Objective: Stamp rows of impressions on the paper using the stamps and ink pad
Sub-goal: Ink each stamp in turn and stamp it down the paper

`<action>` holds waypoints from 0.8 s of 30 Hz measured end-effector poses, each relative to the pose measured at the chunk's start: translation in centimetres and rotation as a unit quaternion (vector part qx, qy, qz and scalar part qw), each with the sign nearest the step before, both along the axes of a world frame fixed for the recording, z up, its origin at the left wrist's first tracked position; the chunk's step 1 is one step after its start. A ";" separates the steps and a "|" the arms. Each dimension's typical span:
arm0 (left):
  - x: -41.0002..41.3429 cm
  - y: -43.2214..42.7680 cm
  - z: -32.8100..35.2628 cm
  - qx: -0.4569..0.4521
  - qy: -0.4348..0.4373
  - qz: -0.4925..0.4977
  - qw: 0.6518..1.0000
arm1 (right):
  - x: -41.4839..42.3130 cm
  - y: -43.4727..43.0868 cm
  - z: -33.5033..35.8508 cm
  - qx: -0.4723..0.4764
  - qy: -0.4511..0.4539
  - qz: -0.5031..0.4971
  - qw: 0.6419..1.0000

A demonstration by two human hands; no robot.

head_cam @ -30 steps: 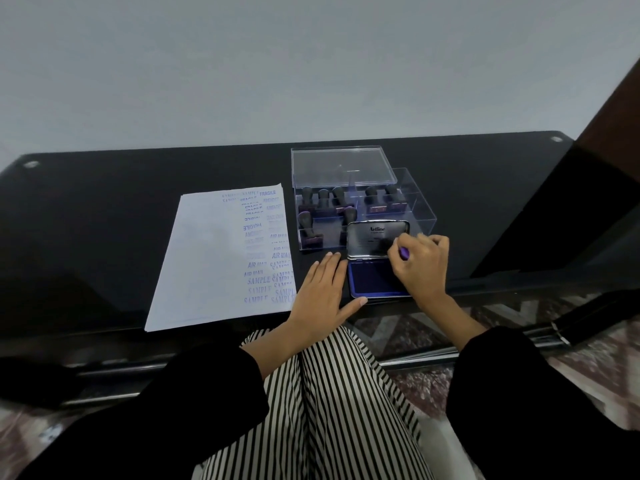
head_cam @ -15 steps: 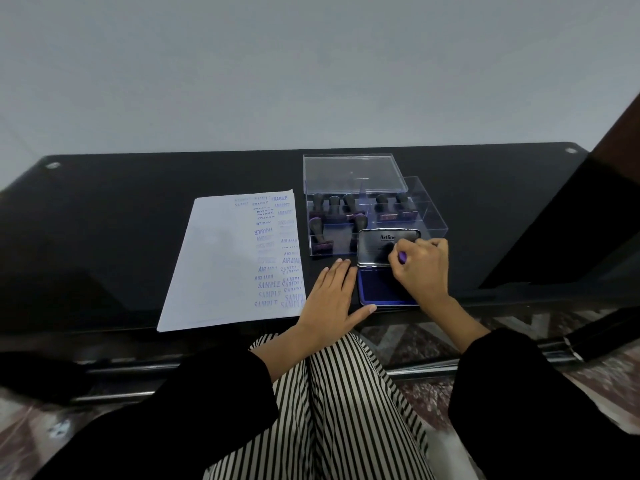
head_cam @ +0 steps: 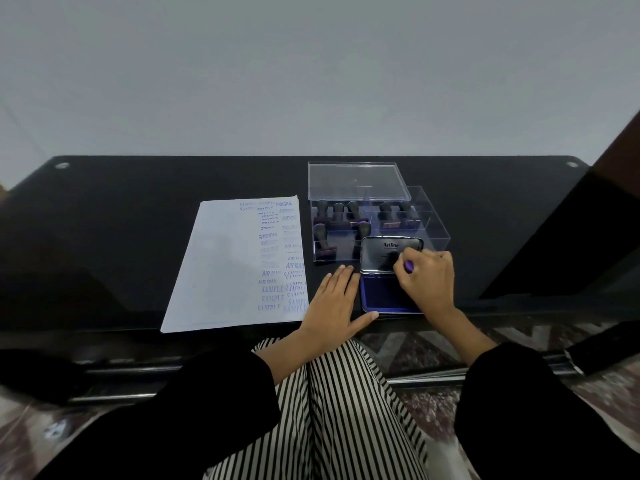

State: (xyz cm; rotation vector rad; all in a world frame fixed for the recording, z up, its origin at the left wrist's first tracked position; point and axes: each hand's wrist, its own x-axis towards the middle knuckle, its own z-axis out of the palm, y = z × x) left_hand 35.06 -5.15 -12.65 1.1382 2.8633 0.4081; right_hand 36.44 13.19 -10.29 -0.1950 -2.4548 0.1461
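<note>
- Flat on table point(head_cam: 138, 220), palm down: left hand point(head_cam: 332, 306), fingers straight and close together, thumb spread out toward near left corner of pad point(head_cam: 384, 296).
- Placed between paper point(head_cam: 235, 265) and pad, fingertips just beside pad's left edge.
- Curled round a stamp point(head_cam: 409, 266): right hand point(head_cam: 429, 282), thumb and fingers clamped on it, only a purple bit showing between them.
- Held over far right part of blue ink surface, near hinge; cannot tell whether stamp face touches ink.
- Pad open at table's near edge, dark cover point(head_cam: 384, 254) tipped back, marked "Artline".
- Left of hands, lying flat: paper, long side running away from body, near edge close to table edge.
- Blue impressions down paper's right side only: FRAGILE near far end, AIR MAIL lower, SAMPLE nearest; several faint or overlapping.
- Just behind pad: clear box point(head_cam: 433, 220) with compartments, spare stamps point(head_cam: 323, 242) standing inside, dark handles up, in left and middle sections.
- Clear lid point(head_cam: 356, 181) lying over box's far left part.
- Black sleeves on both forearms; striped trousers below table edge.
</note>
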 end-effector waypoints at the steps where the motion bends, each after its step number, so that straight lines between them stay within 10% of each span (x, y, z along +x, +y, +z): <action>1: 0.0 0.0 0.1 -0.002 -0.002 -0.001 1.000 | 0.0 0.0 0.2 -0.003 -0.017 0.002 1.000; 13: -2.2 -5.0 7.3 0.111 -0.026 -0.048 0.992 | -1.7 -4.1 8.0 -0.157 -0.007 0.066 0.985; 24: -10.9 -13.8 9.0 0.193 0.000 0.156 0.969 | -13.1 -13.3 11.9 -0.385 -0.143 0.186 0.892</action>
